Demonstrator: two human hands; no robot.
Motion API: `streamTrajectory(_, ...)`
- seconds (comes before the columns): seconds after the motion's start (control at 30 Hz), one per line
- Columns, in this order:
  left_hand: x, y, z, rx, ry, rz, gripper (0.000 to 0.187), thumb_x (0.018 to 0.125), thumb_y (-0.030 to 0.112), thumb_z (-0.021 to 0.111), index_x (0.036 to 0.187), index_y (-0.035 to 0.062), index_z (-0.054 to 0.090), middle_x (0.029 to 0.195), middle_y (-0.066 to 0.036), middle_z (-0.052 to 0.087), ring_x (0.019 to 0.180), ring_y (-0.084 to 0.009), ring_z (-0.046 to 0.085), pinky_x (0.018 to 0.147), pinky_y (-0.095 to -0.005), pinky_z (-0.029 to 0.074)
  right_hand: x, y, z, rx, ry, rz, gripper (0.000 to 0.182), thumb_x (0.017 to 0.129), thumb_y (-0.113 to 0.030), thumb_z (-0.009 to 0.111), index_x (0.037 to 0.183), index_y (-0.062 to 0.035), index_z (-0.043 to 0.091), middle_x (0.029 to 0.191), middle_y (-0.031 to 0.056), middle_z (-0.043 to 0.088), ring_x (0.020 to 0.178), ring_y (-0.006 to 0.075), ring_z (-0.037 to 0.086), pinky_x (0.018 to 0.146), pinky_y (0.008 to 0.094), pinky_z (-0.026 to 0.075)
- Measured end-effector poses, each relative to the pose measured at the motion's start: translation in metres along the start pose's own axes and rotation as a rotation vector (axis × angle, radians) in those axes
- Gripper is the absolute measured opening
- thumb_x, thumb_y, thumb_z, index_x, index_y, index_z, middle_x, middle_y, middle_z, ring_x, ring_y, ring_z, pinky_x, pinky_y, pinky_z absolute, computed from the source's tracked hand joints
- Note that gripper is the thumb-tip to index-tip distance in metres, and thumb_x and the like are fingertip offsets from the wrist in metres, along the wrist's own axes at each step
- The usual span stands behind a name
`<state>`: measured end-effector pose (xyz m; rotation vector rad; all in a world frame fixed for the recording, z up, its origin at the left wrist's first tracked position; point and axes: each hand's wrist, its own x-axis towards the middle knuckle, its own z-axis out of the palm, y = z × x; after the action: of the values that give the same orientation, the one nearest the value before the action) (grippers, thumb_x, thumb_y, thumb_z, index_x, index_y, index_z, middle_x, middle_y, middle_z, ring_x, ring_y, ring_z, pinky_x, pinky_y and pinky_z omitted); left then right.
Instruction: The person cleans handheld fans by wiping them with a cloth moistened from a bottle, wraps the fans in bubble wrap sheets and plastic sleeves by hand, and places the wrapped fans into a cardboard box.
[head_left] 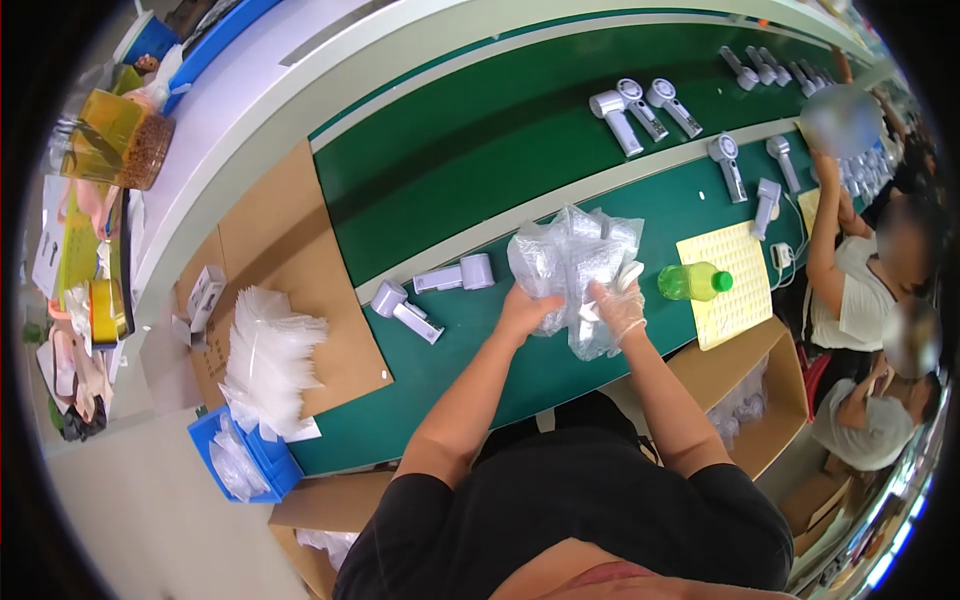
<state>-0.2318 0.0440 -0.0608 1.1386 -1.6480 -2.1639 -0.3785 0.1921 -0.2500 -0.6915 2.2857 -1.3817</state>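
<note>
Left hand (pixel 525 312): bare, closed on the left side of clear bubble-plastic wrapping (pixel 545 258) above the green bench (pixel 450 352).
Right hand (pixel 622 310): thinly gloved, gripping the opposite side; the two-sided hold presumably controls slack film.
White rounded piece (pixel 631 273): by the right fingers; whether inside or outside the film cannot be told.
Blue plastic bin (pixel 281 462): clear bags, within side reach.
Brown cardboard carton (pixel 788 385): crumpled clear plastic.

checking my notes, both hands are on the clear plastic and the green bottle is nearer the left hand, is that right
Wrong hand: the head view shows the green bottle nearer the right hand than the left hand. Both are on the clear plastic, as you say.
</note>
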Motion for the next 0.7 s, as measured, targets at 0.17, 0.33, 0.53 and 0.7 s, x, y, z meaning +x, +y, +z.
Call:
streamTrajectory(0.17, 0.006, -0.008, -0.002, -0.208, -0.101, -0.120, 0.060, 0.062, 0.005, 0.066, 0.116, 0.0021, 0.040, 0.107, -0.009, 0.051, 0.099, -0.0212, 0.049, 0.085, -0.0324, 0.038, -0.006, -0.052, -0.030, 0.366, -0.189, 0.158, 0.076, 0.070, -0.009, 0.061, 0.128, -0.0076, 0.013, 0.109, 0.0080, 0.044, 0.094, 0.0173, 0.047, 0.077, 0.0301, 0.042)
streamTrajectory(0.33, -0.013, -0.018, -0.006, -0.390, -0.131, -0.124, 0.052, 0.064, -0.004, 0.053, 0.114, 0.0029, 0.043, 0.103, -0.008, 0.054, 0.093, -0.0191, 0.053, 0.080, -0.0311, 0.043, -0.020, -0.053, -0.030, 0.138, -0.399, -0.037, 0.090, 0.068, -0.015, 0.063, 0.131, -0.0128, -0.002, 0.118, 0.0107, 0.034, 0.108, 0.0234, 0.036, 0.091, 0.0349, 0.032)
streamTrajectory(0.53, -0.009, -0.097, -0.020, -0.489, -0.028, 0.319, 0.060, 0.062, -0.004, 0.059, 0.118, 0.0049, 0.041, 0.111, -0.006, 0.050, 0.103, -0.0171, 0.045, 0.088, -0.0327, 0.036, -0.035, -0.120, -0.003, 0.249, -0.435, -0.163, 0.085, 0.064, -0.007, 0.061, 0.129, -0.0070, 0.006, 0.121, 0.0166, 0.031, 0.108, 0.0273, 0.036, 0.093, 0.0379, 0.029)
streamTrajectory(0.7, -0.116, -0.073, -0.087, -0.661, 0.261, 0.608, 0.063, 0.058, 0.000, 0.069, 0.115, 0.0051, 0.043, 0.109, -0.005, 0.051, 0.102, -0.0162, 0.046, 0.088, -0.0317, 0.036, -0.087, -0.207, 0.050, 0.361, -0.711, -0.309, 0.067, 0.065, -0.020, 0.067, 0.117, 0.0038, 0.034, 0.111, 0.0158, 0.044, 0.099, 0.0277, 0.045, 0.088, 0.0356, 0.034)
